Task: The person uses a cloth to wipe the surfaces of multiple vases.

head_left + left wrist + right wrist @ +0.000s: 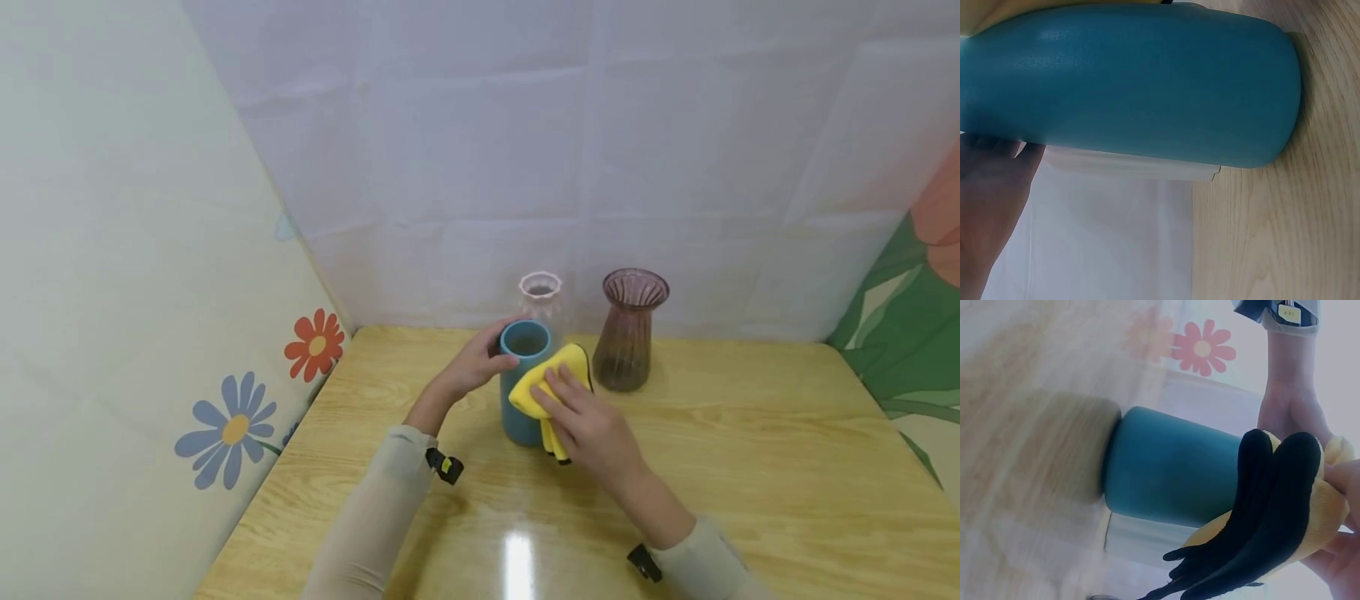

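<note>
A tall blue cylindrical vase [519,425] stands upright on the wooden table, its round mouth facing up. My left hand [476,364] grips it near the rim, thumb on the near side; in the left wrist view, fingers [997,162] touch the vase wall. A folded yellow cloth [531,397] with black edging is in my right hand [603,437], pressed against the vase's right side. The right wrist view shows the cloth's black underside [1279,494] hanging in folds beside the vase [1166,469]. The cloth hides part of the vase's upper right wall.
Behind the blue vase stands a pale pink clear vase [542,287] with a scalloped rim, partly hidden. A ribbed purple glass vase [628,342] stands to the right. A white sheet [480,167] hangs along the table's [750,467] back edge; a flower-printed sheet [112,292] hangs at left.
</note>
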Available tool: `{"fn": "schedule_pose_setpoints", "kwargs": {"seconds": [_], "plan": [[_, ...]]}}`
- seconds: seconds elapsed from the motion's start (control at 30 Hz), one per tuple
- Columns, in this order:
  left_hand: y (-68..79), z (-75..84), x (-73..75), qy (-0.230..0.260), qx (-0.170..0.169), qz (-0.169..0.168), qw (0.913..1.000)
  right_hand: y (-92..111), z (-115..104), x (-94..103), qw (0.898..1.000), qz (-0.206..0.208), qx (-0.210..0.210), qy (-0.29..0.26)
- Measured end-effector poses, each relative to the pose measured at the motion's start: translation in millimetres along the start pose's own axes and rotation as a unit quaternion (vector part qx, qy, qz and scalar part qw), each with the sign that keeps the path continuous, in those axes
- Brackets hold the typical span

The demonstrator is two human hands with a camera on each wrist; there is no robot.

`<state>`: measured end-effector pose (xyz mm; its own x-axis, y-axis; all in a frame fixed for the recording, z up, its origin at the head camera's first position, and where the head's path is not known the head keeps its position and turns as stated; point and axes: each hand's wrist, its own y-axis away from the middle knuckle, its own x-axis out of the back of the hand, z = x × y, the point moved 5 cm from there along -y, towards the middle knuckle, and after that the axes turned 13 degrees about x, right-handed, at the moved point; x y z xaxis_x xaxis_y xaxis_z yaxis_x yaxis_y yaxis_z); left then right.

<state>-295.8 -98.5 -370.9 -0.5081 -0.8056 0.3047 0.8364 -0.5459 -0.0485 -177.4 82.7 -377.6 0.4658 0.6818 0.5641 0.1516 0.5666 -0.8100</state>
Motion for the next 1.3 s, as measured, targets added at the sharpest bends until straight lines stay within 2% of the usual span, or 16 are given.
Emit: {"fn": "schedule_pose_setpoints", "kwargs": {"seconds": [0.4,0.73,1.3], "plan": [[-3.2,-5.5,0.8,0.006,-0.002,-0.009,0.9999,10.7,-8.0,-6.9,1.0,-0.02,-0.02,-0.012],[-1.7,-2.2,-0.6,-0.008,-0.001,0.001,1.0,18.5,-12.9,-11.6,0.998,-0.038,-0.038,-0.023],[-2.2,-5.1,0.4,0.014,0.002,-0.017,0.9998,33.3,-18.1,-21.9,0.996,-0.061,-0.047,-0.045]]}}
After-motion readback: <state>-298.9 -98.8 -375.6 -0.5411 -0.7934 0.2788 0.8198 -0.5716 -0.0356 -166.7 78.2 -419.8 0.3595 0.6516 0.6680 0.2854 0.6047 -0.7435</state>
